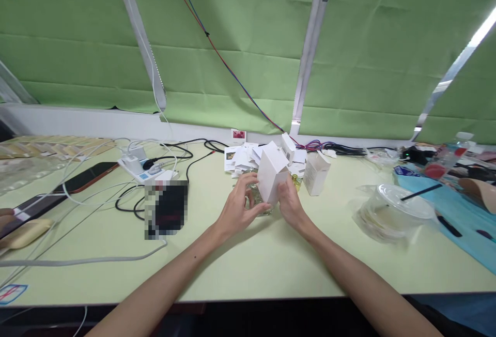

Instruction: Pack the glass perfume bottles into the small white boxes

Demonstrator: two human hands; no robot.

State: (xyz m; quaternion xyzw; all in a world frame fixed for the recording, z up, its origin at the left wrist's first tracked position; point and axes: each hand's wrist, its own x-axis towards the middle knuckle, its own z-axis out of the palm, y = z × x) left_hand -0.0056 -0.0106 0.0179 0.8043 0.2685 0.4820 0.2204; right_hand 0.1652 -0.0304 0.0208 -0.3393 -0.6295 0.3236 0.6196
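Note:
My left hand (237, 205) and my right hand (290, 201) meet over the middle of the pale green table (248, 264). Between them they hold a small white carton (272, 172), tilted, its top pointing away from me. My left fingers also curl round a small clear glass bottle (256, 198) under the carton. Behind the hands lies a heap of white cartons and leaflets (253, 156). One white carton (316, 172) stands upright just right of my right hand.
A power strip with plugs and tangled cables (141, 169) lies at the left, beside two dark phones (87, 177). A clear plastic lidded bowl with a black straw (391, 208) sits at the right on a blue sheet (461, 223). Green blinds fill the back.

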